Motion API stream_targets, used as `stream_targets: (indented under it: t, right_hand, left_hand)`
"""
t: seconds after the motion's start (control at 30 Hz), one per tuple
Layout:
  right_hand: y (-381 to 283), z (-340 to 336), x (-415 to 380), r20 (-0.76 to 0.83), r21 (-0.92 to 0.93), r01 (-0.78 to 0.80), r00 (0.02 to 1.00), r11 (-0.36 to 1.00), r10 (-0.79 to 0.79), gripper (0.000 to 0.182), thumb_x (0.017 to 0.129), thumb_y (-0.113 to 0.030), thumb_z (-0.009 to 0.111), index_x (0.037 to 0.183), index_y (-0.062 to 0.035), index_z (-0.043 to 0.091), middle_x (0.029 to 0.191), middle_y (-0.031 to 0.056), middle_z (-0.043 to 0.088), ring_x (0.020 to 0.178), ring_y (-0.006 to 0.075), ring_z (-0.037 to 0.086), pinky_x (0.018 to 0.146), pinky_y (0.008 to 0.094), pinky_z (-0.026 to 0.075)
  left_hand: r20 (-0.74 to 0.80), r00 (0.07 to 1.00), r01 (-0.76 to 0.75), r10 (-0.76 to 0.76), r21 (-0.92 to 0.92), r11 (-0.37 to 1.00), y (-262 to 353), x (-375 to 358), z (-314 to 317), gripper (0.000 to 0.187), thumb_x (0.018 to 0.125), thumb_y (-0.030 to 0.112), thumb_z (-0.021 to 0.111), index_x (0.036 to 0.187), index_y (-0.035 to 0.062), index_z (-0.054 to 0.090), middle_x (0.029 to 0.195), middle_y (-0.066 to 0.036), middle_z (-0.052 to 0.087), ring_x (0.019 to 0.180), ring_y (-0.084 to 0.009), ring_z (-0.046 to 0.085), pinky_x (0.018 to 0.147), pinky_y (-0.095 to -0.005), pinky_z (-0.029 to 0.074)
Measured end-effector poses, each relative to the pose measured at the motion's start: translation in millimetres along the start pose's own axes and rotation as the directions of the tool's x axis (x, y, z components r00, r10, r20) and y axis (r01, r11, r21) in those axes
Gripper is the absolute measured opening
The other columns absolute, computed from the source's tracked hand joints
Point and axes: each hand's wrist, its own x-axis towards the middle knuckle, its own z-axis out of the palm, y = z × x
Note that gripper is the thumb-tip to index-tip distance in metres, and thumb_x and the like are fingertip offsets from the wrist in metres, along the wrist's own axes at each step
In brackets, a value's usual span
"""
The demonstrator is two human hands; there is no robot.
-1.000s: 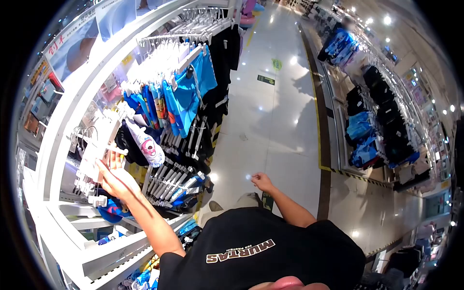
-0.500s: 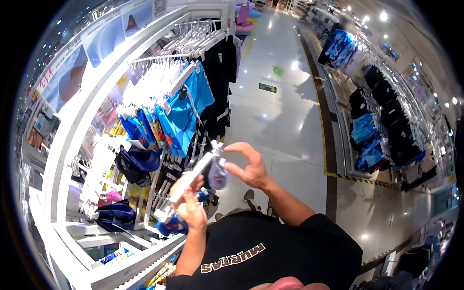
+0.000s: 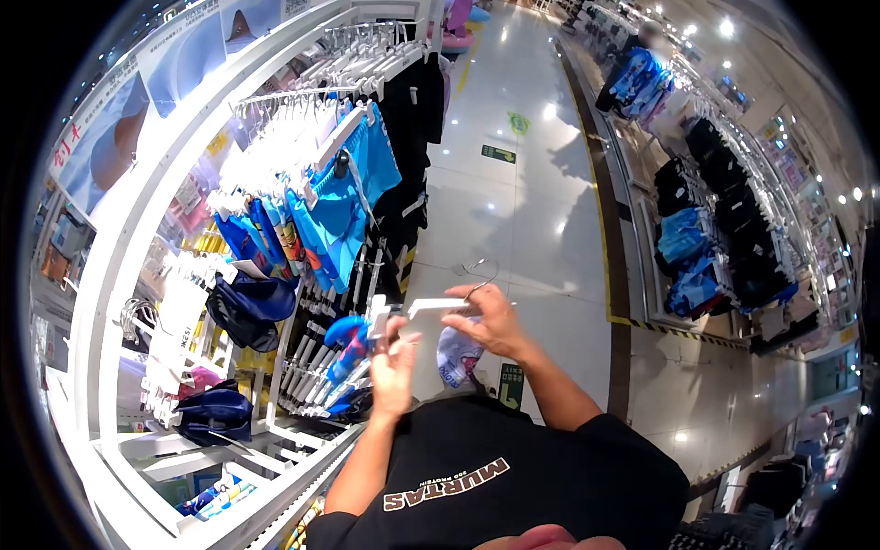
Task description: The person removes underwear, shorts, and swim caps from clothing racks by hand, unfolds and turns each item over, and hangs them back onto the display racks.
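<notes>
In front of the chest, between the white rack [image 3: 92, 302] and the open part of the aisle floor [image 3: 550, 376], a white hanger [image 3: 442, 305] is held off to the side of the hanging clothes, perhaps so that nothing there can catch it. The right hand [image 3: 492, 323] has its grip pinching this hanger near the base of the wire hook [image 3: 496, 270] — a sensible place, I judge, because the hook stays free above the fingers. Below, a patterned lavender cloth piece [image 3: 456, 359] hangs down, close to the same hand.

The left hand [image 3: 392, 371] is raised beside a white clip [image 3: 377, 316], with its fingers bent; the blur is there, and I cannot tell whether its grip presses on anything. A blue-and-red cloth piece [image 3: 346, 353] is next to this hand, on the rack side.

On the rack, blue shorts [image 3: 335, 225] hang in a row with others — probably to show their fronts toward the aisle. Lower, a dark blue cloth piece [image 3: 215, 412] hangs near the rack's white bars.
</notes>
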Motion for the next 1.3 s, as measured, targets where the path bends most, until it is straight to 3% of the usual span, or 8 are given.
stream_targets:
  t: [0.13,0.23,0.37,0.6,0.7,0.83,1.1,1.3]
  right_hand:
    - [13.7,-21.7,5.0,-0.108,-0.136,0.004,0.994,0.991,-0.018,0.045,0.079,-0.038,0.080,0.109,-0.0067,0.070,0.097,0.0119,0.068,0.092,0.0278,0.061,0.083,0.0373,0.050]
    - [29.6,-22.5,12.4,-0.047,0.147,-0.232,0.969,0.962,0.241,0.045,0.079,-0.038,0.080,0.109,-0.0064,0.070,0.098,0.0095,0.068,0.089,0.0227,0.064,0.079,0.0353,0.052]
    - [36.0,-25.3,25.7,-0.020,0.443,-0.170,0.980,0.880,0.199,0.036,0.088,-0.009,0.074,0.119,0.0030,0.062,0.105,0.0074,0.066,0.091,0.0132,0.063,0.078,0.0258,0.052]
    - [45.3,-33.6,41.0,0.041,0.509,-0.153,0.987,0.847,0.154,0.038,0.087,-0.011,0.075,0.119,0.0036,0.061,0.105,0.0086,0.066,0.090,0.0138,0.064,0.079,0.0256,0.053]
    - [34.8,-42.1,36.2,0.086,0.496,-0.181,0.983,0.849,0.159,0.038,0.085,-0.013,0.077,0.117,0.0014,0.064,0.104,0.0076,0.066,0.088,0.0138,0.065,0.077,0.0251,0.054]
    - [31.5,-40.5,29.7,0.136,0.355,-0.138,0.986,0.925,0.095,0.049,0.072,-0.019,0.087,0.112,-0.0012,0.066,0.097,0.0061,0.067,0.088,0.0133,0.063,0.077,0.0266,0.052]
    - [49.4,-40.5,9.0,0.088,0.395,-0.285,0.958,0.873,0.272,0.038,0.076,-0.008,0.081,0.108,0.0004,0.063,0.095,0.0036,0.066,0.084,0.0101,0.063,0.075,0.0243,0.052]
    - [57.3,-32.0,20.3,-0.084,0.365,-0.252,0.950,0.896,0.301,0.032,0.077,-0.009,0.080,0.102,0.0005,0.063,0.094,0.0048,0.066,0.081,0.0090,0.062,0.069,0.0231,0.051]
  left_hand:
    - [-0.316,0.943,0.033,-0.100,-0.208,0.977,-24.2,5.9,-46.0,0.041,0.102,0.027,0.054,0.133,0.0009,0.050,0.124,-0.010,0.061,0.111,-0.0207,0.062,0.092,-0.0337,0.050]
    - [-0.241,0.962,0.124,-0.125,-0.021,0.992,-29.7,8.8,-65.5,0.039,0.100,0.021,0.057,0.132,-0.0006,0.051,0.118,-0.009,0.064,0.105,-0.0178,0.063,0.092,-0.0321,0.048]
    - [-0.331,0.924,0.076,-0.190,-0.329,0.941,-11.6,16.9,-45.5,0.061,0.098,0.024,0.062,0.147,0.0020,0.034,0.142,-0.017,0.048,0.114,-0.0206,0.059,0.094,-0.0336,0.047]
    - [-0.168,0.982,0.033,-0.081,-0.271,0.962,-31.7,32.8,-44.6,0.098,0.083,0.018,0.081,0.156,0.0077,0.017,0.159,-0.019,0.022,0.140,-0.0328,0.036,0.106,-0.0398,0.040]
    - [0.026,0.934,0.311,-0.356,-0.553,0.773,-51.4,35.9,-36.3,0.071,0.098,0.037,0.060,0.153,0.0089,0.026,0.154,-0.014,0.035,0.133,-0.0322,0.046,0.103,-0.0405,0.042]
    - [0.436,0.815,0.578,-0.381,-0.585,0.569,-35.2,34.3,-23.3,0.056,0.100,0.051,0.045,0.134,0.0058,0.051,0.128,-0.010,0.059,0.125,-0.0317,0.053,0.096,-0.0442,0.047]
    - [0.286,0.923,0.383,-0.256,-0.647,0.659,-8.6,15.8,-32.5,0.045,0.086,0.003,0.066,0.129,0.0023,0.055,0.123,-0.010,0.062,0.115,-0.0250,0.058,0.097,-0.0416,0.048]
    - [0.241,0.934,0.355,-0.264,-0.547,0.758,11.9,0.7,-25.2,0.047,0.090,0.007,0.069,0.133,-0.0026,0.054,0.127,-0.012,0.062,0.118,-0.0233,0.059,0.105,-0.0378,0.043]
